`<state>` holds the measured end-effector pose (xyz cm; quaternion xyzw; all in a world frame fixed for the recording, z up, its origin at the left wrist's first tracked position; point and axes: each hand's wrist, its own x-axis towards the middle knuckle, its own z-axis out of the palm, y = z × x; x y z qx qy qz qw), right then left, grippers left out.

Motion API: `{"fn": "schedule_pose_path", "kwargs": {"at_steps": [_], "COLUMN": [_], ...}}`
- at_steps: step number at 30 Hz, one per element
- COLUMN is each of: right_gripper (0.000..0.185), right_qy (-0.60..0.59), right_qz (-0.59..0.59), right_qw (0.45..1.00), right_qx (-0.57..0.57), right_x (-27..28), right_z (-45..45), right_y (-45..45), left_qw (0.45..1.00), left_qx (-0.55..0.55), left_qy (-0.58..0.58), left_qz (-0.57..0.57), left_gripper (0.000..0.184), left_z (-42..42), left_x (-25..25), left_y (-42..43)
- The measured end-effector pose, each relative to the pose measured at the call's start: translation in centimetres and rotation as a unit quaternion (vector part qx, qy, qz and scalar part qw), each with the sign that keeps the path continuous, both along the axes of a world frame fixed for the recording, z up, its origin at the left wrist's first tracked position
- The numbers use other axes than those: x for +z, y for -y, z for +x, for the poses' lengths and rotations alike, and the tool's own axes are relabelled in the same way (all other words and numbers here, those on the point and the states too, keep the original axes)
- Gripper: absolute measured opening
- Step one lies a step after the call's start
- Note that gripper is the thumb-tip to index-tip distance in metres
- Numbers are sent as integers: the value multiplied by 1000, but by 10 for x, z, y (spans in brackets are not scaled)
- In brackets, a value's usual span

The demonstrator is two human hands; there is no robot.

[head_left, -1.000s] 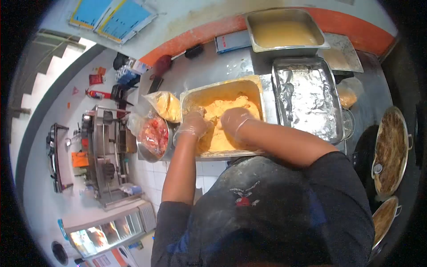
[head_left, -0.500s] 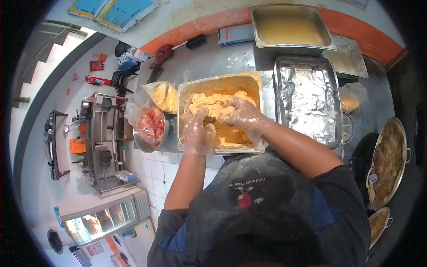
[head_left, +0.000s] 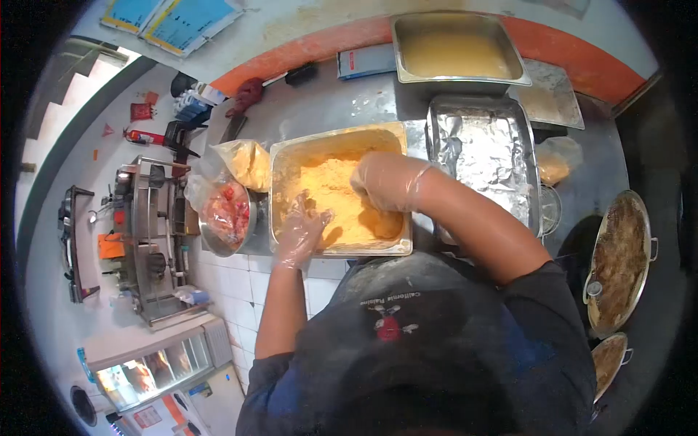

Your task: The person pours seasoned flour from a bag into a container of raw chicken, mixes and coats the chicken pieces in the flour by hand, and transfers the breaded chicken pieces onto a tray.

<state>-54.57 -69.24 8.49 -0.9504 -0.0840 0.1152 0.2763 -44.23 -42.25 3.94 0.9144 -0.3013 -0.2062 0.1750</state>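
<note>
A steel pan point(head_left: 342, 136) in front of me holds yellowish flour-like coating point(head_left: 331, 182). Both of my hands are in clear plastic gloves dusted with it. My left hand point(head_left: 302, 234) is low at the pan's left side, its fingers spread and touching the coating. Against the coating on the right, my right hand point(head_left: 387, 182) is bent downward with its fingers curled in. The back of that hand hides whatever the fingers may hold. Lumps lie in the coating, but their kind is covered.
Left of the pan stand a bag of yellow powder point(head_left: 251, 166) and a bowl point(head_left: 247, 231) with a bag of raw-meat-like pieces point(head_left: 224, 214). At right is a foil-lined tray point(head_left: 483, 156), behind it a pan of cloudy liquid point(head_left: 458, 54). Large oil-filled pans point(head_left: 618, 265) stand far right.
Half a second ago both hands held a clump of coated pieces above the pan. Now the clump is down in the coating, and my hands have lowered and moved apart.
</note>
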Motion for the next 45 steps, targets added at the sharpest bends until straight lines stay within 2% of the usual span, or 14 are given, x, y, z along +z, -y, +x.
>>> {"fn": "schedule_pose_path", "kwargs": {"at_steps": [2, 8, 11, 14, 16, 24, 26, 29, 31, 32, 35, 37, 40, 45], "right_gripper": [11, 22, 21, 20, 22, 6, 28, 25, 26, 26, 27, 27, 32, 37], "right_qy": [18, 277, 258, -94, -207, -56, 20, 117, 224, 257, 205, 47, 14, -51], "right_qz": [109, 117, 2, 186, -26, -81, -105, -196, 91, 20, 7, -157, -179, -247], "right_qw": [994, 953, 966, 961, 962, 992, 986, 964, 940, 942, 967, 986, 982, 968], "right_qx": [-25, 21, 27, -181, -177, -81, -125, -137, -239, -216, -149, 1, 59, 14], "right_x": [20, 111, 120, 108, 86, -40, -50, -43, -22, -10, 0, 2, -47, -94], "right_z": [-2, -43, -54, -50, -38, -27, -24, -18, -14, -10, 14, 41, 90, 132], "right_y": [11, 76, 102, 117, 128, 198, 199, 178, 130, 102, 33, -13, -56, -91], "left_qw": [994, 977, 969, 970, 967, 975, 973, 950, 953, 953, 941, 949, 958, 970], "left_qx": [83, -13, -41, -61, -58, -38, -30, -57, -104, -98, -149, -157, -173, -219], "left_qy": [-70, -40, -32, -27, -44, -73, -87, -60, -62, -65, -37, -14, 28, 45], "left_qz": [3, 210, 242, 233, 245, 206, 210, 302, 277, 280, 302, 275, 229, 95], "left_gripper": [80, 92, 100, 105, 106, 109, 109, 99, 71, 71, 43, 38, 29, 25], "left_z": [7, 35, 35, 41, 41, 41, 39, 36, 44, 47, 42, 52, 58, 72], "left_x": [4, -4, -16, -31, -27, -17, -3, 11, 2, 2, 10, -24, -25, 24], "left_y": [10, 22, 21, 12, 14, 15, 21, 26, 20, 18, 18, 2, -8, -19]}}
